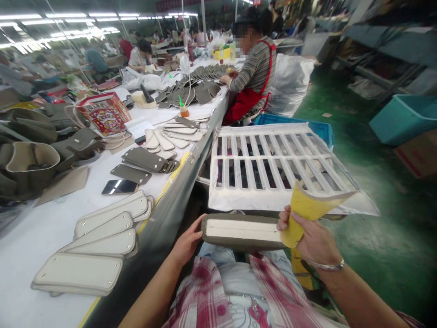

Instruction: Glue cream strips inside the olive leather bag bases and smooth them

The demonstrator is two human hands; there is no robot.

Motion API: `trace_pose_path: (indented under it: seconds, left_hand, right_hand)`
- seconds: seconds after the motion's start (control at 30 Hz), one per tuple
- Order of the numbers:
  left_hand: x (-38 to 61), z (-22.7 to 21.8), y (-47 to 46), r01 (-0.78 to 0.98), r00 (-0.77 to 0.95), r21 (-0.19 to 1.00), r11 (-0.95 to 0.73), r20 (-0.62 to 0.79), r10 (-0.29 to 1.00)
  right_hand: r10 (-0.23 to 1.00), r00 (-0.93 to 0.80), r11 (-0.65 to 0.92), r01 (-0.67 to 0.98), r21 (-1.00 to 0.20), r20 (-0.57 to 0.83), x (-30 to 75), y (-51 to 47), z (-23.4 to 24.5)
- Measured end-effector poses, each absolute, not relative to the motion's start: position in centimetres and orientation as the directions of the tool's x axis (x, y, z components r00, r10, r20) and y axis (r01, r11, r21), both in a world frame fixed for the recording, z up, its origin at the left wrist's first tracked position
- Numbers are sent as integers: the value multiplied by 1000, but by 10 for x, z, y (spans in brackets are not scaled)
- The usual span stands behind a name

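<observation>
Over my lap I hold a long olive-grey panel [239, 231] with a cream inner face, lying flat. My left hand [187, 243] grips its left end, fingers curled round the edge. My right hand [312, 239] sits at its right end and pinches a yellow paper strip [307, 209] that curls up and away from the panel. Just beyond the panel is a white slatted rack [273, 164].
A white worktable [37, 232] on my left carries stacks of cream oblong panels [102, 241], grey pieces [143, 159], a phone [119, 186] and olive bags [30, 159]. A person in a red apron [254, 75] sits farther along. Blue bins [403, 116] stand on the green floor.
</observation>
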State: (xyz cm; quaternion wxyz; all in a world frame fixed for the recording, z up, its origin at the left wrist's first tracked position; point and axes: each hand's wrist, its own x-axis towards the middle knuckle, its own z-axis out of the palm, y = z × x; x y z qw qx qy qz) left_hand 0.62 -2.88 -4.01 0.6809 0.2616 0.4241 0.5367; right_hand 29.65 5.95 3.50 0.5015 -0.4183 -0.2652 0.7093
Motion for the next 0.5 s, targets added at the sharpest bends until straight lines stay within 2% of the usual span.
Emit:
trace_pose_path:
  seconds: [0.1, 0.23, 0.37, 0.5]
  left_hand:
    - [7, -42, -33, -551, 37, 796, 250, -276, 960]
    - [7, -42, -35, -578, 44, 782, 233, -255, 966]
    - [5, -43, -35, -583, 53, 783, 218, -231, 971]
    - [-1, -47, -32, -518, 38, 833, 197, -207, 978]
  right_hand:
    - [912, -296, -396, -461, -794, -283, 247, 53, 45]
    - [833, -461, -523, -479, -705, -305, 171, 45, 42]
    - [825, -465, -530, -439, -725, -321, 117, 42, 26]
    - [842, -401, -510, -377, -773, -360, 91, 43, 13]
